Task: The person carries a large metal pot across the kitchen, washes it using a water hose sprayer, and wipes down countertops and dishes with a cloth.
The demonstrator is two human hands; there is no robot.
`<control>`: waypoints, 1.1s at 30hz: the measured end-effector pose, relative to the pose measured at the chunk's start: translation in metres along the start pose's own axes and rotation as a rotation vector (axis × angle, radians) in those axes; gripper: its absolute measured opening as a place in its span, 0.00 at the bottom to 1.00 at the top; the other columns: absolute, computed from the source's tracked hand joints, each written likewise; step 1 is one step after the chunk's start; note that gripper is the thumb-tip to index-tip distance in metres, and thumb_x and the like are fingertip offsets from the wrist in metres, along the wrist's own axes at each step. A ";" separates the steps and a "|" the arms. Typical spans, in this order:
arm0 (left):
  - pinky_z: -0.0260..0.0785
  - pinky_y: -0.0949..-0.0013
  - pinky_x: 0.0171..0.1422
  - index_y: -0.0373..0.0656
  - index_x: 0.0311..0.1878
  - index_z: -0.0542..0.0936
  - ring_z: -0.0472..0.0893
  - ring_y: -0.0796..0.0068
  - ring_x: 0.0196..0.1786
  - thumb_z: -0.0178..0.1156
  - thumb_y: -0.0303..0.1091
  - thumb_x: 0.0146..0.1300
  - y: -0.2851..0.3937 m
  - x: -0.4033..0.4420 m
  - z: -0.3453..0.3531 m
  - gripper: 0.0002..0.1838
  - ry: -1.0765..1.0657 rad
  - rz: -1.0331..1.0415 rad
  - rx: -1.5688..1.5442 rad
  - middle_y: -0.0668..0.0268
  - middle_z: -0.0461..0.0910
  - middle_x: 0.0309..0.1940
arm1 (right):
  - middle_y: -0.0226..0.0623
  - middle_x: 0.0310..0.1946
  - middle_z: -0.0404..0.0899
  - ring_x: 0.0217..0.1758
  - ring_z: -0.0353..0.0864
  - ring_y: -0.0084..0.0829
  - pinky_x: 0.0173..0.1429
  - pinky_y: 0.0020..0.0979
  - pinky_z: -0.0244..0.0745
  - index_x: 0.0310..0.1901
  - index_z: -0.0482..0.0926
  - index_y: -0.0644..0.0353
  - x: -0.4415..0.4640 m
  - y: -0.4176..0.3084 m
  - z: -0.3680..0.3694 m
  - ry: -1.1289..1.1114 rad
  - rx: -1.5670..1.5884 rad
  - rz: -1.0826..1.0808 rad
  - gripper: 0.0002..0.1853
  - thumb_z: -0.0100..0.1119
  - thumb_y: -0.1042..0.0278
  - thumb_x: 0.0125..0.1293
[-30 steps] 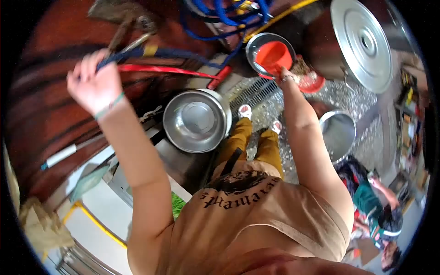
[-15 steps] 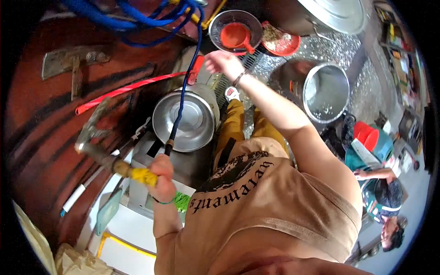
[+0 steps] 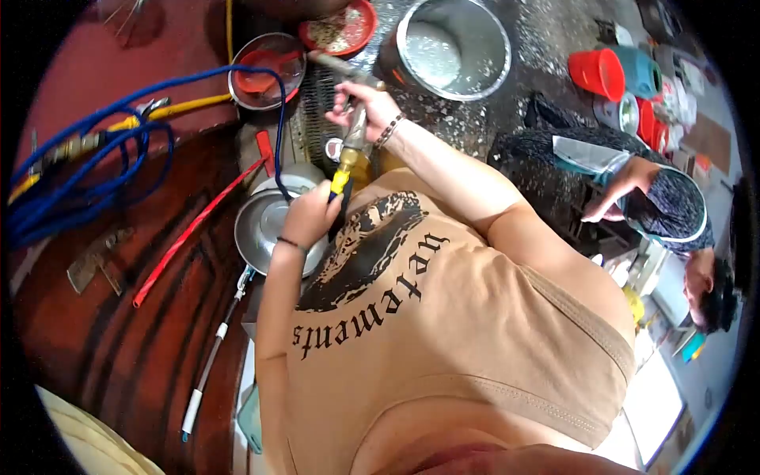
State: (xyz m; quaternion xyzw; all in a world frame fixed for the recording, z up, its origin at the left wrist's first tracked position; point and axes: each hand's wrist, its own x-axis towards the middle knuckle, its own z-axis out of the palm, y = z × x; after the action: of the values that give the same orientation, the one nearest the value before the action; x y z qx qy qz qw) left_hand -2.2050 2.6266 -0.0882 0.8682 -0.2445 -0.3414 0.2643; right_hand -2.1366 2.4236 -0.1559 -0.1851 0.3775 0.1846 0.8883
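Note:
My left hand [image 3: 309, 212] is closed round the yellow-taped grip of a hose wand [image 3: 355, 131], a bent metal pipe fed by a blue hose [image 3: 279, 87]. The wand points up and away from my body. My right hand [image 3: 368, 109] is at the pipe's bend, fingers partly curled about it. Part of the pipe is hidden by this hand. Beneath my left hand sits a shiny metal bowl [image 3: 257, 229]. Beyond the wand's far end is a pan [image 3: 297, 87] with a red scoop [image 3: 255, 79] in it.
A red dish [image 3: 360, 32] of grainy scraps and a large metal pot [image 3: 492, 83] stand on the wet floor. A red-striped hose [image 3: 186, 237], a cleaver [image 3: 89, 269] and a white-gripped pole [image 3: 207, 364] are at left. A co-worker [image 3: 673, 198] is at right near red buckets [image 3: 595, 73].
My left hand has swung the wand from the left side to the front of my body. My right hand has come to the pipe. The view has turned.

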 end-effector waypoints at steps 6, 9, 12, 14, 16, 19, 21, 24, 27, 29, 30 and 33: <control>0.66 0.57 0.39 0.39 0.37 0.72 0.75 0.47 0.35 0.56 0.40 0.56 0.008 0.118 0.069 0.14 -0.252 -0.196 -0.199 0.49 0.76 0.27 | 0.33 0.20 0.68 0.20 0.71 0.28 0.30 0.37 0.80 0.32 0.70 0.62 0.004 -0.128 -0.163 0.510 0.143 -0.362 0.06 0.50 0.69 0.62; 0.68 0.57 0.42 0.39 0.36 0.73 0.76 0.48 0.37 0.56 0.42 0.57 -0.019 0.109 0.055 0.14 -0.346 -0.246 -0.147 0.49 0.77 0.29 | 0.34 0.18 0.68 0.19 0.70 0.27 0.26 0.35 0.79 0.32 0.70 0.62 0.024 -0.121 -0.198 0.736 0.080 -0.344 0.06 0.50 0.68 0.61; 0.68 0.58 0.41 0.39 0.37 0.72 0.76 0.47 0.38 0.57 0.44 0.57 0.010 0.134 0.071 0.16 -0.384 -0.265 -0.217 0.48 0.77 0.31 | 0.31 0.17 0.66 0.17 0.68 0.26 0.23 0.33 0.76 0.26 0.69 0.60 0.034 -0.162 -0.245 0.866 0.003 -0.298 0.08 0.50 0.67 0.61; 0.67 0.57 0.41 0.38 0.38 0.71 0.75 0.46 0.39 0.56 0.44 0.57 0.005 0.121 0.087 0.17 -0.391 -0.239 -0.264 0.47 0.76 0.32 | 0.32 0.16 0.65 0.16 0.66 0.27 0.22 0.32 0.74 0.25 0.68 0.60 0.041 -0.165 -0.264 0.930 -0.073 -0.271 0.09 0.50 0.67 0.60; 0.67 0.56 0.40 0.38 0.38 0.71 0.74 0.46 0.39 0.56 0.43 0.58 0.011 0.131 0.101 0.16 -0.375 -0.242 -0.266 0.46 0.76 0.31 | 0.33 0.15 0.65 0.16 0.65 0.27 0.21 0.32 0.74 0.23 0.68 0.60 0.051 -0.196 -0.287 0.922 -0.113 -0.262 0.10 0.49 0.68 0.60; 0.66 0.53 0.40 0.39 0.37 0.70 0.74 0.44 0.39 0.53 0.43 0.60 0.009 0.140 0.113 0.15 -0.342 -0.229 -0.257 0.46 0.75 0.31 | 0.34 0.15 0.65 0.15 0.66 0.28 0.21 0.33 0.73 0.20 0.67 0.60 0.072 -0.235 -0.308 0.912 -0.155 -0.264 0.11 0.49 0.69 0.59; 0.65 0.51 0.40 0.39 0.37 0.70 0.74 0.44 0.38 0.52 0.44 0.62 0.004 0.134 0.116 0.15 -0.313 -0.264 -0.190 0.45 0.76 0.30 | 0.34 0.13 0.64 0.14 0.66 0.29 0.20 0.33 0.72 0.19 0.67 0.60 0.082 -0.243 -0.306 0.910 -0.254 -0.256 0.11 0.49 0.71 0.58; 0.65 0.50 0.41 0.38 0.37 0.69 0.74 0.43 0.38 0.50 0.45 0.63 -0.024 0.119 0.113 0.17 -0.312 -0.281 -0.182 0.45 0.76 0.30 | 0.35 0.13 0.66 0.14 0.68 0.31 0.19 0.31 0.69 0.19 0.68 0.61 0.107 -0.244 -0.294 0.876 -0.465 -0.268 0.09 0.50 0.71 0.55; 0.64 0.49 0.41 0.37 0.37 0.68 0.74 0.42 0.37 0.48 0.45 0.63 -0.074 0.089 0.097 0.17 -0.279 -0.242 -0.259 0.45 0.76 0.30 | 0.36 0.15 0.70 0.16 0.71 0.32 0.21 0.32 0.67 0.20 0.71 0.62 0.124 -0.226 -0.239 0.996 -0.830 -0.269 0.09 0.51 0.68 0.54; 0.64 0.49 0.41 0.38 0.38 0.68 0.74 0.42 0.38 0.48 0.46 0.64 -0.090 0.055 0.079 0.17 -0.294 -0.239 -0.288 0.45 0.76 0.31 | 0.34 0.16 0.70 0.16 0.70 0.30 0.21 0.31 0.67 0.21 0.71 0.60 0.113 -0.208 -0.200 0.950 -0.962 -0.261 0.10 0.52 0.67 0.55; 0.64 0.49 0.40 0.38 0.38 0.68 0.74 0.43 0.38 0.48 0.46 0.64 -0.092 0.058 0.078 0.17 -0.288 -0.228 -0.309 0.45 0.76 0.31 | 0.34 0.16 0.71 0.16 0.70 0.29 0.21 0.30 0.67 0.21 0.71 0.59 0.124 -0.219 -0.206 0.968 -1.027 -0.220 0.10 0.53 0.66 0.56; 0.64 0.49 0.40 0.38 0.38 0.68 0.74 0.43 0.37 0.47 0.45 0.64 -0.093 0.052 0.078 0.17 -0.293 -0.198 -0.339 0.45 0.76 0.31 | 0.31 0.14 0.71 0.15 0.69 0.27 0.20 0.30 0.65 0.20 0.71 0.57 0.127 -0.222 -0.198 0.995 -1.204 -0.080 0.12 0.55 0.63 0.58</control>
State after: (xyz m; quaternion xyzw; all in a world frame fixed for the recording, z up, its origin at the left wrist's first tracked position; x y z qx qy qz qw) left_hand -2.2048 2.6414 -0.2197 0.7725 -0.1332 -0.5240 0.3332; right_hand -2.0702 2.1632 -0.3360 -0.7096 0.5593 0.2207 0.3673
